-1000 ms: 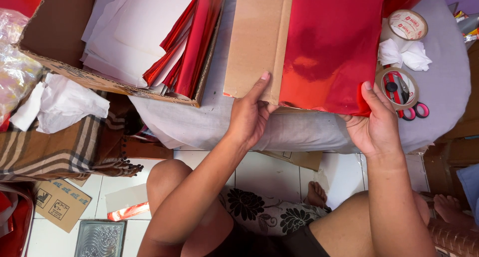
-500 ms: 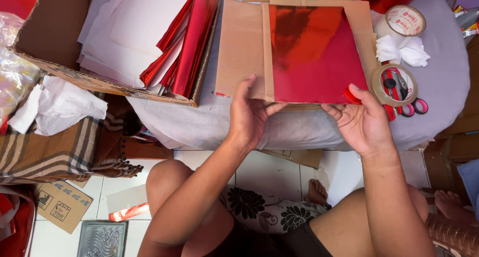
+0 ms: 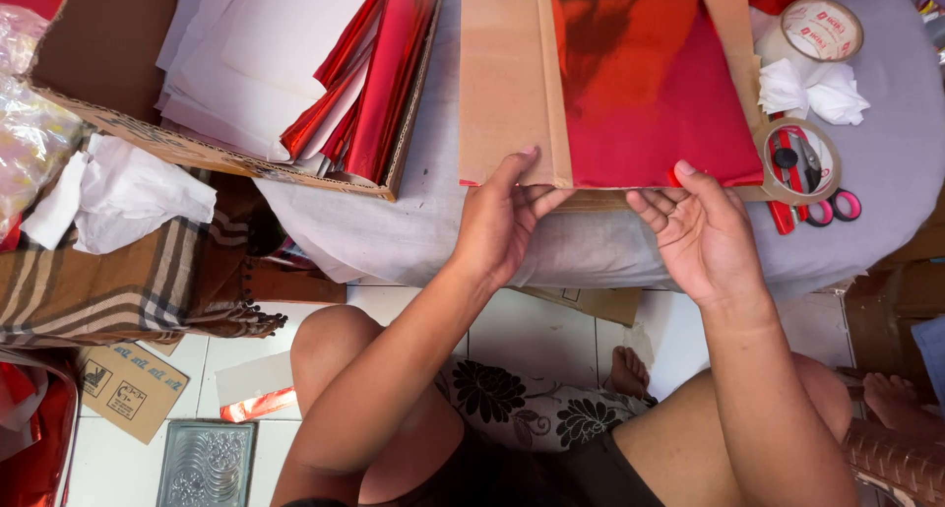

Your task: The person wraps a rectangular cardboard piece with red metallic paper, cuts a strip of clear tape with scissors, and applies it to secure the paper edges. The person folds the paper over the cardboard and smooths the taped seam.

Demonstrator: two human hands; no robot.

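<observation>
Item: cardboard sheet wrapped partway in red foil paper, lying flat on the grey-covered worktop, its near edge at the worktop's front rim.

Hands: left hand at the near edge, thumb on top of the bare cardboard, fingers curled under, pinching it lightly. Right hand open, palm up, fingertips touching the foil's lower right corner; it grips nothing firmly.

Risks, as judged:
- Foil may slide off square, since only fingertips hold it and the surface looks slick.
- A pull at the corner could tear or crease the thin foil.
- The tape roll and red scissors lie just beside the right corner; a sweep of the right hand could knock them off the rim.
- The sheet overhangs slightly near the rim and could tip toward the lap if released.

Appearance: cardboard plain brown, with a vertical strip or fold line left of the foil; foil glossy, deep red, mottled with darker reflections, covering the right part, a thin red edge showing under the lower left corner.
</observation>
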